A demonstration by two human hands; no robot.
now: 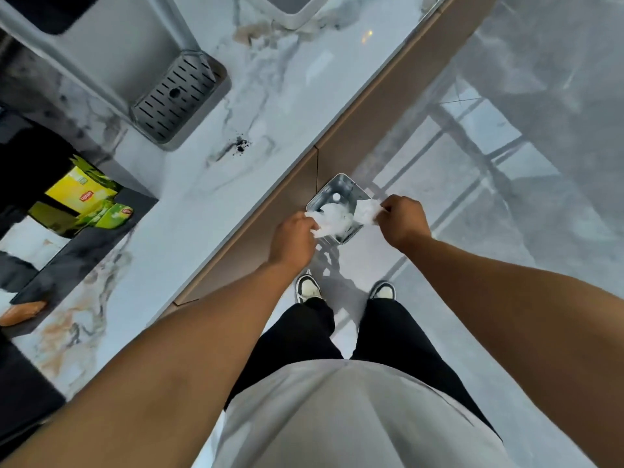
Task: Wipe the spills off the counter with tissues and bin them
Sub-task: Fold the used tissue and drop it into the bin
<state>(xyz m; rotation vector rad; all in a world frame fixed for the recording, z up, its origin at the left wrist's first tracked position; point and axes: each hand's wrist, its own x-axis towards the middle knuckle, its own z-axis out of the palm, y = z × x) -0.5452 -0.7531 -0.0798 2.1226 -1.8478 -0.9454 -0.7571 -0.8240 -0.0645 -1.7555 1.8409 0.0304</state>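
Observation:
A small square metal bin (332,190) stands on the floor against the cabinet front, below the counter edge. My left hand (293,239) grips a crumpled white tissue (329,219) over the bin's opening. My right hand (403,221) pinches a second crumpled tissue (366,211) at the bin's right rim. On the white marble counter (189,197) lies a dark spill of black specks and smears (238,145). A brownish stain (251,32) shows further back on the counter.
A grey appliance with a slotted drip tray (175,99) sits at the counter's back left. Yellow-green tea boxes (89,202) lie in a dark holder at left. A white container's corner (297,11) shows at the top. My shoes (307,288) stand on glossy floor.

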